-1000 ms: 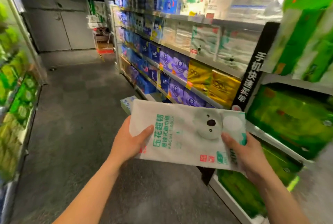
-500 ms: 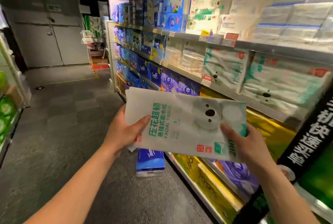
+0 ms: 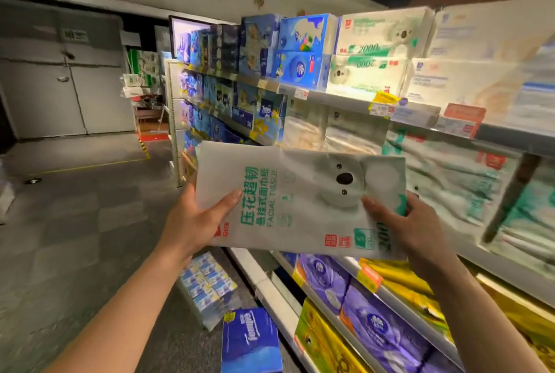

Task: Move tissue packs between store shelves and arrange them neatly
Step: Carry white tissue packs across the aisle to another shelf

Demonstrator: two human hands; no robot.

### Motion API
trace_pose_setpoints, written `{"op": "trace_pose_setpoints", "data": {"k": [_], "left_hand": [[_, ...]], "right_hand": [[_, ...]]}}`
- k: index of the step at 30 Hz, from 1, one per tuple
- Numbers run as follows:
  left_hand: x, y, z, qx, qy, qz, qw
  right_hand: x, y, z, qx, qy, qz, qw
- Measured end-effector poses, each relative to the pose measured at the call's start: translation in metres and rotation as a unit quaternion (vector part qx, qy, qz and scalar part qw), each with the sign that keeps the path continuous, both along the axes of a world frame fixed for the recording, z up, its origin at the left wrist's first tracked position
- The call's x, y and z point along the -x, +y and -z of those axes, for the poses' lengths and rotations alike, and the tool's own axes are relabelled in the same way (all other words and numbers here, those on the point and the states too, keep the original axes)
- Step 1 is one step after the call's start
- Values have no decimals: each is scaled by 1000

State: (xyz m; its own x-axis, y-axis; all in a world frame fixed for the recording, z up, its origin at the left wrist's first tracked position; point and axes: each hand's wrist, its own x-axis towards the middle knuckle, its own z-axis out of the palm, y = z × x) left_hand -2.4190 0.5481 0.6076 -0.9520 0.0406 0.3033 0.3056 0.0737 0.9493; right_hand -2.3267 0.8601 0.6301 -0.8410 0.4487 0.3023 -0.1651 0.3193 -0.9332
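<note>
Transfer in mid-course, as I read it from the head view: the tissue pack (image 3: 300, 204), a flat white pack with green lettering and a koala face, is held in the air in front of the shelving and lies on no shelf. My left hand (image 3: 195, 219) grips its left end, thumb laid across the printed face and fingers hidden behind. My right hand (image 3: 411, 222) grips its right end, thumb on the face beside the koala and fingers curled round the edge. The pack is level with the middle shelf (image 3: 510, 267), just out from its front edge, where the matching koala packs (image 3: 444, 180) lie stacked, blurred but recognisable. I judge that shelf the likely destination, so the pick-up is done and the placing and squaring-up remain. Below the pack, the purple packs (image 3: 375, 321) and yellow packs (image 3: 324, 342) fill the lower shelves. On the floor (image 3: 75, 237), near the bottom shelf's front edge, a blue pack (image 3: 249, 339) and a wrapped bundle of small packs (image 3: 207, 285) lie unshelved; I take these as further work left, though the pictures do not show where they belong.
</note>
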Motion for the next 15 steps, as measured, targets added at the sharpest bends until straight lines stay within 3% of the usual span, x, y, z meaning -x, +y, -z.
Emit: {"op": "trace_pose_setpoints", "data": {"k": [6,15], "left_hand": [[161,-10,-30,5,64,48,997],[344,34,-107,10,153,136,979]], "right_hand": [[119,-21,-25,-13,40,61,997],[224,-17,-102,-58,75,158,983]]}}
